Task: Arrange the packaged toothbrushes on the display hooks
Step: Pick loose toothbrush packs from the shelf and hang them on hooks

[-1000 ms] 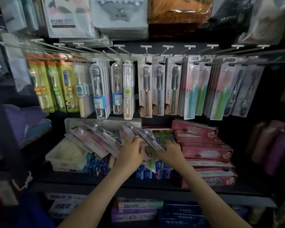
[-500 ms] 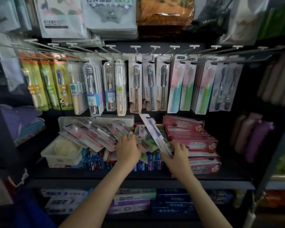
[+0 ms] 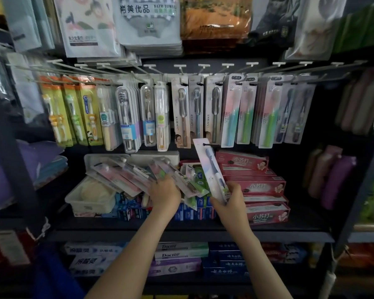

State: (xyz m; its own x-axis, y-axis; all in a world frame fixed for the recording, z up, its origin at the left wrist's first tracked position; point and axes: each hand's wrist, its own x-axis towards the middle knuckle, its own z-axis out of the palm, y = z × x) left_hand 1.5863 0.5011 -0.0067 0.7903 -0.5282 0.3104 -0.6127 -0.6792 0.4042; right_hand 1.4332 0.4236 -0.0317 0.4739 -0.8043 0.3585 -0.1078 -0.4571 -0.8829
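My right hand (image 3: pixel 230 202) grips the lower end of a packaged toothbrush (image 3: pixel 209 167) with a blue handle on a pale card, tilted upright with its hang hole just below the hanging rows. My left hand (image 3: pixel 164 194) rests on a fanned pile of packaged toothbrushes (image 3: pixel 134 175) lying on the shelf, fingers curled around some of them. A row of display hooks (image 3: pixel 203 66) above carries many hanging toothbrush packs (image 3: pixel 181 113).
Red toothpaste boxes (image 3: pixel 257 186) are stacked right of my right hand. A white plastic tub (image 3: pixel 91 199) sits left of the pile, blue boxes (image 3: pixel 134 212) beneath it. Towel packs (image 3: pixel 147 22) hang above the hooks. More toothpaste boxes (image 3: pixel 177 255) fill the lower shelf.
My right hand has pulled one blue toothbrush pack out of the pile and raised it more upright toward the hooks. My left hand stays on the pile.
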